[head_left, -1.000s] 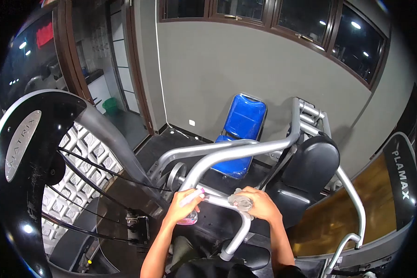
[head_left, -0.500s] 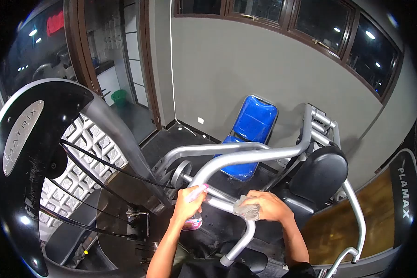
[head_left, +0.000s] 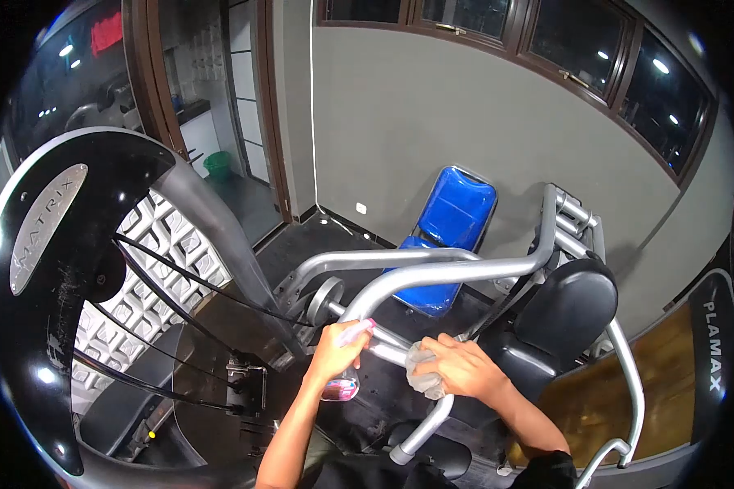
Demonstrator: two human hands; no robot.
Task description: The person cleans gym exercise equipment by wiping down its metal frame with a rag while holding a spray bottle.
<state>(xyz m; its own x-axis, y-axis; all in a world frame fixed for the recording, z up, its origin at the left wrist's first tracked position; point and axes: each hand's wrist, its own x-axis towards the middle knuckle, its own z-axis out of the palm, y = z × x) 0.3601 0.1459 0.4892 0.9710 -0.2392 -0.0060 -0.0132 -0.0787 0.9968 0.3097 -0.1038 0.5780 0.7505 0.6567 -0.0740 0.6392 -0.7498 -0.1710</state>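
Observation:
My left hand (head_left: 334, 352) is wrapped round the neck of a spray bottle (head_left: 342, 388) with pink liquid and a pink-tipped nozzle, beside the silver machine bar. My right hand (head_left: 462, 367) grips a crumpled grey cloth (head_left: 424, 369), which lies against the silver handlebar (head_left: 390, 353) near its bend. Below the cloth the bar runs down to a capped end. The palm side of my right hand is hidden.
A black padded seat back (head_left: 577, 304) stands to the right. Behind the bars is a blue folding chair (head_left: 457, 208). The black MATRIX machine (head_left: 61, 326) with cables fills the left, and a PLAMAX panel (head_left: 628, 383) the right.
The view has shifted, so the room appears further right. My right hand and the cloth have moved slightly along the bar around its bend. My left hand still holds the bottle.

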